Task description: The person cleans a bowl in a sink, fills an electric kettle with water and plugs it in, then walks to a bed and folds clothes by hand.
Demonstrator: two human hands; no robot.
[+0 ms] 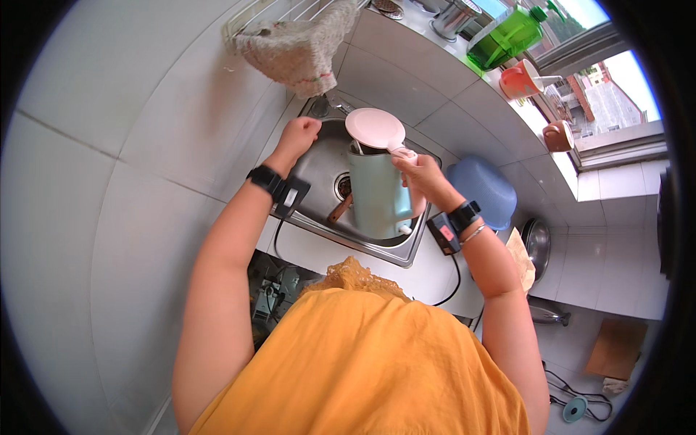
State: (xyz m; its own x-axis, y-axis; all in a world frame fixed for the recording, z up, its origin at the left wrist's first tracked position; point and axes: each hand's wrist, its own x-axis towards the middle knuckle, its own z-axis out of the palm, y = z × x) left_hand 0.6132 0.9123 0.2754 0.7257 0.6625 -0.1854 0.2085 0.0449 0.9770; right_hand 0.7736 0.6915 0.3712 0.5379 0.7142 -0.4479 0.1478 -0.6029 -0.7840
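Note:
My right hand (427, 175) grips the handle of a mint-green electric kettle (378, 193) over the stainless steel sink (318, 187). The kettle's round pink lid (375, 128) stands open towards the faucet (340, 103). Whether the kettle's base touches the sink floor, I cannot tell. My left hand (299, 136) is above the sink's back left edge, fingers curled in, with nothing visible in them. A brown handle (341, 209) of some utensil lies by the drain (343, 186), its other end hidden behind the kettle.
A cloth (304, 49) hangs from a wire rack at the back left. On the window ledge stand a green pump bottle (505, 39), a red cup (519, 80) and a brown mug (558, 136). A blue plastic basin (484, 190) leans right of the sink.

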